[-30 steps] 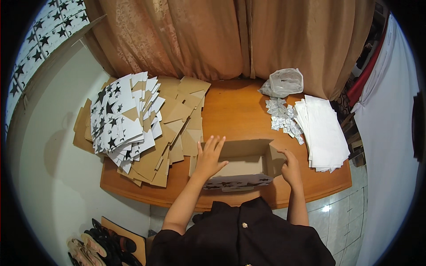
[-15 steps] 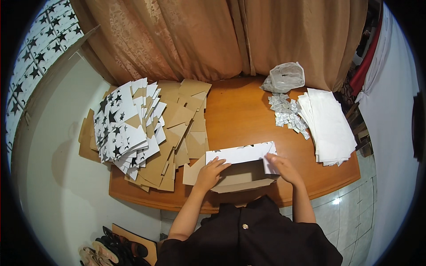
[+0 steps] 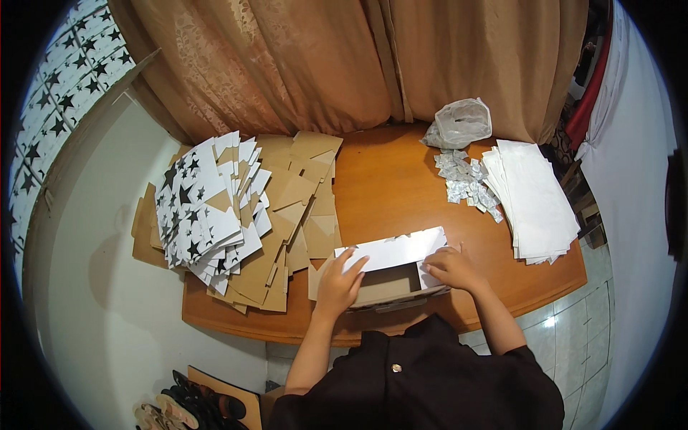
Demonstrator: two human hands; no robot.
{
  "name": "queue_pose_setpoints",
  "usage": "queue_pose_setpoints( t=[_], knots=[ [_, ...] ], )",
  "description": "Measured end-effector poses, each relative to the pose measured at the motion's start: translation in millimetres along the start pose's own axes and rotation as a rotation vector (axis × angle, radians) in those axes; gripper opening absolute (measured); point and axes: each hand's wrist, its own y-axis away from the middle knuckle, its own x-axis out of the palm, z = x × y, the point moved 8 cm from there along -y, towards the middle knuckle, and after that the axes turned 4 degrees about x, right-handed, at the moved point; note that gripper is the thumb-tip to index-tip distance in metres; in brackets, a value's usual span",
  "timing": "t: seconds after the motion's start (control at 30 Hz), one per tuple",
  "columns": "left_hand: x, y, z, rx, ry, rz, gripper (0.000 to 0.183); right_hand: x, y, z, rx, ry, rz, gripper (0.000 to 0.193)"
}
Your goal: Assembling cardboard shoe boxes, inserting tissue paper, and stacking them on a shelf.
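Note:
A partly folded cardboard box (image 3: 383, 289) stands near the table's front edge, brown inside, its top open. White panels with black stars form its far side and right end. My left hand (image 3: 338, 287) grips the box's left end, fingers reaching over the white far panel (image 3: 394, 251). On the right, my right hand (image 3: 453, 268) has its fingers bent over the white end flap (image 3: 429, 275), pressing it inward. The undersides of both hands are hidden.
Flat box blanks (image 3: 197, 208), star-printed and brown, are heaped at the left. Small silvery packets (image 3: 462, 179) lie before a clear plastic bag (image 3: 462, 123) at the far right. Beside them is a stack of white sheets (image 3: 534, 201). A brown curtain (image 3: 287, 64) hangs behind the wooden table (image 3: 383, 172).
The right hand's fingers have curled over the end flap, which sits further in. My left hand has moved up onto the white panel's left end. The view has shifted slightly.

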Motion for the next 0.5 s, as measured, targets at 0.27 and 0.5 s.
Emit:
queue_pose_setpoints(
  t=[0.27, 0.5],
  knots=[
    [-59, 92, 77, -0.513, 0.006, -0.693, 0.059, 7, 14, -31, -0.013, -0.717, -0.391, 0.082],
    [67, 101, 115, -0.929, 0.501, 0.083, 0.117, 13, 11, -24, -0.030, -0.552, -0.370, 0.082]
  ],
)
